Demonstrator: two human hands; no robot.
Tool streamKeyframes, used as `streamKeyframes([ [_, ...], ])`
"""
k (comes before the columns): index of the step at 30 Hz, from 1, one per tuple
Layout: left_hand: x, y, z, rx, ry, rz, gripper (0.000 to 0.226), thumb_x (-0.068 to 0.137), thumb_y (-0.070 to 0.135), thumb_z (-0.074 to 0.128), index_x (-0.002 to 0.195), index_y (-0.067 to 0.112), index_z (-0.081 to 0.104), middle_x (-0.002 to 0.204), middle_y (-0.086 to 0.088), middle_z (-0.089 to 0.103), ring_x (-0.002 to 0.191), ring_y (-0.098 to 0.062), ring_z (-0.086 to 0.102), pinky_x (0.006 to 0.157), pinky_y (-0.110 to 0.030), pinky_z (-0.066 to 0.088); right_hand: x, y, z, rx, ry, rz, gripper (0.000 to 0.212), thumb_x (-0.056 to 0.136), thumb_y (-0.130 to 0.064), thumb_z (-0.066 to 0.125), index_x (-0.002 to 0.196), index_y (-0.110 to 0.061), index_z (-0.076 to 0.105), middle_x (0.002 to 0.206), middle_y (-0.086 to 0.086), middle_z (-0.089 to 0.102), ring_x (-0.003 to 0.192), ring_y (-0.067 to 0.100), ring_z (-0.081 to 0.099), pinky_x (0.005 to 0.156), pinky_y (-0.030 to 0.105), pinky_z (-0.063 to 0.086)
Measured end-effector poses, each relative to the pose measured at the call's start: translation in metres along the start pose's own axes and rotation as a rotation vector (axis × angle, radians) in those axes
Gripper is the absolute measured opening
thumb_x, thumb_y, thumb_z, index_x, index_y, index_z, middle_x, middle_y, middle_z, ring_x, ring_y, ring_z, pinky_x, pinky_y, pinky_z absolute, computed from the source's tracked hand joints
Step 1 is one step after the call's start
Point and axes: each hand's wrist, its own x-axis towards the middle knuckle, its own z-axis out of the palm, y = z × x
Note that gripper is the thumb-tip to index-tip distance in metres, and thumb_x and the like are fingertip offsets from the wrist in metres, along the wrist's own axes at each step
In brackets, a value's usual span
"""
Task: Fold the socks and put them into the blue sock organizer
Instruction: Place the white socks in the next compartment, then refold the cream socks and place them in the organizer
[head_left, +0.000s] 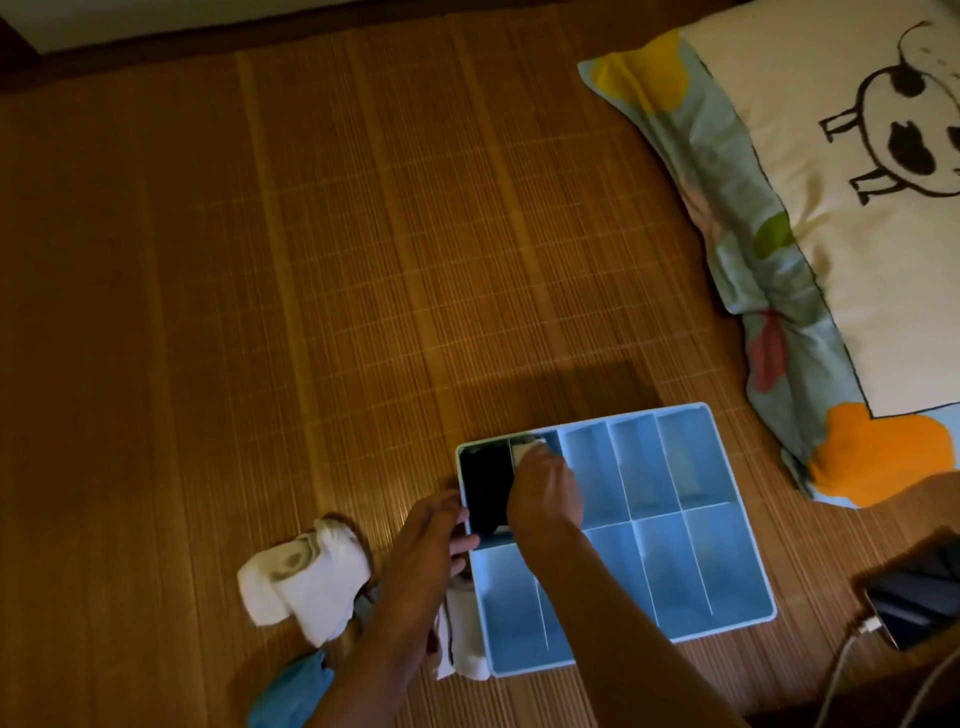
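Right hand (545, 491) curls its fingers round a white sock (527, 448) in the blue organizer (670, 566), left hand (431, 540) open-fingered against its nine-o'clock rim, on a bamboo mat (311, 260).

One wide-angle camera, worn on the person's head, looks forward and steeply down onto a bamboo mat (311, 260). It sits close. Both forearms enter from the bottom edge, and the left hand (426, 540) and right hand (545, 488) lie low and just right of centre at the blue sock organizer (727, 561). The white sock (527, 446) at the right hand's fingertips shows plainly. Beyond the hands the mat runs to the top edge. To their right, the frame crops a pillow (857, 260).
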Motion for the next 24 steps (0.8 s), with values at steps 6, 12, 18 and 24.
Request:
streamKeyframes([
  [6,0.006,0.012,-0.004,-0.049,-0.002,0.037,0.033,0.111,0.020,0.038,0.131,0.007,0.060,0.126,-0.014,0.067,0.116,-0.035,0.066,0.109,-0.045,0.045,0.000,0.004,-0.004,-0.048,0.028,-0.018,0.029,0.102,-0.009,0.053,0.131,-0.005,0.055,0.130,0.012,0.059,0.118,0.024,0.062,0.094,0.032,0.053],
  [12,0.012,0.011,-0.024,-0.159,0.058,0.048,0.029,0.109,0.013,0.041,0.123,0.002,0.063,0.117,-0.019,0.073,0.105,-0.033,0.069,0.094,-0.038,0.053,-0.037,0.008,-0.016,0.405,0.226,-0.080,0.016,0.097,-0.012,0.056,0.105,-0.017,0.069,0.098,0.004,0.073,0.086,0.023,0.069,0.067,0.030,0.050],
  [18,0.008,-0.009,-0.066,-0.104,0.199,0.083,0.021,0.104,0.006,0.052,0.098,0.006,0.072,0.098,-0.019,0.077,0.095,-0.032,0.072,0.093,-0.044,0.057,-0.097,-0.019,0.021,0.760,-0.033,-0.252,0.020,0.093,-0.012,0.067,0.086,-0.030,0.067,0.081,-0.016,0.065,0.077,-0.008,0.061,0.064,0.004,0.044],
  [24,-0.004,-0.038,-0.140,0.059,0.422,0.204,0.019,0.103,0.015,0.057,0.095,0.018,0.074,0.094,-0.007,0.076,0.091,-0.029,0.071,0.081,-0.046,0.058,-0.119,-0.051,0.054,0.487,-0.188,-0.293,0.021,0.095,-0.023,0.059,0.114,-0.026,0.067,0.116,-0.004,0.064,0.101,0.018,0.066,0.083,0.030,0.055],
])
